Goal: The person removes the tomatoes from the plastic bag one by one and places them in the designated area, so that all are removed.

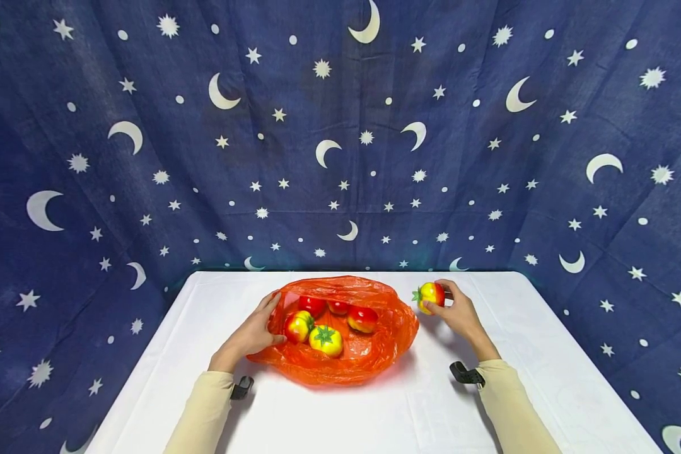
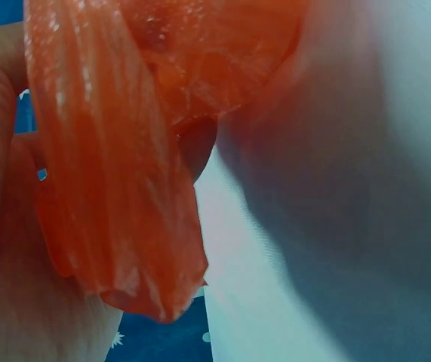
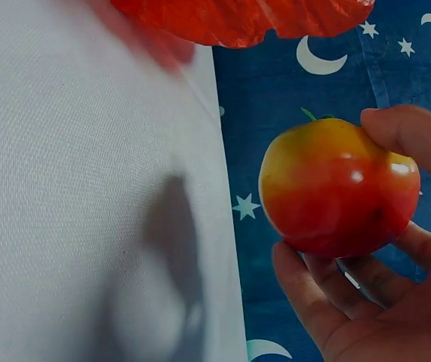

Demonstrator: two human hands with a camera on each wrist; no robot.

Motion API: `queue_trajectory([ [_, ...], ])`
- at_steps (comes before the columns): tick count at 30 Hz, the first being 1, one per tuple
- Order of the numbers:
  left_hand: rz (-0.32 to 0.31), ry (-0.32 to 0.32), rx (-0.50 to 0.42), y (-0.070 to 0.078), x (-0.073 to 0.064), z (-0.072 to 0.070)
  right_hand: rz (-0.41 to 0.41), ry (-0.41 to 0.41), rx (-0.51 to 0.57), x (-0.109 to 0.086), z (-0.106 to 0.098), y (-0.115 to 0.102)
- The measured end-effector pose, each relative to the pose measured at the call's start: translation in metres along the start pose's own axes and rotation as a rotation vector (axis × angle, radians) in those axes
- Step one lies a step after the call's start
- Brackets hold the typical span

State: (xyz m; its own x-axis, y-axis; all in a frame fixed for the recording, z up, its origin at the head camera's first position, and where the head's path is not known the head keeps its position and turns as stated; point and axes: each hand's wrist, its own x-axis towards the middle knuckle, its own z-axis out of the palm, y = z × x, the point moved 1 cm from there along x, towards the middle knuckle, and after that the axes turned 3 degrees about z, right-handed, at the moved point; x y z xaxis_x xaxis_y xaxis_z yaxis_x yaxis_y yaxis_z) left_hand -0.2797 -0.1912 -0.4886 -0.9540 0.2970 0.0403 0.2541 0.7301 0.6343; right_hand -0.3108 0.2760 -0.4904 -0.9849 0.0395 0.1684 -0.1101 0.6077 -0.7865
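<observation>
The fingers (image 3: 306, 294) of the right hand (image 1: 463, 315) were curled round a red-and-yellow tomato (image 1: 429, 297) at the head view's lower right, while the left hand (image 1: 252, 334) held the red bag (image 1: 346, 373), lower centre, with five more tomatoes (image 1: 326, 342) inside
</observation>
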Motion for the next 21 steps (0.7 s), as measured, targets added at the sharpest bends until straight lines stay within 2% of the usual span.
queue_trajectory([
  [10, 0.012, 0.018, -0.017, -0.0003, -0.0022, -0.0003, -0.031, -0.011, -0.039, -0.0004, 0.0027, -0.0006],
  [21, 0.012, 0.021, -0.047, -0.0007, -0.0045, 0.0017, 0.024, -0.003, -0.007, -0.0014, 0.0024, -0.0007],
])
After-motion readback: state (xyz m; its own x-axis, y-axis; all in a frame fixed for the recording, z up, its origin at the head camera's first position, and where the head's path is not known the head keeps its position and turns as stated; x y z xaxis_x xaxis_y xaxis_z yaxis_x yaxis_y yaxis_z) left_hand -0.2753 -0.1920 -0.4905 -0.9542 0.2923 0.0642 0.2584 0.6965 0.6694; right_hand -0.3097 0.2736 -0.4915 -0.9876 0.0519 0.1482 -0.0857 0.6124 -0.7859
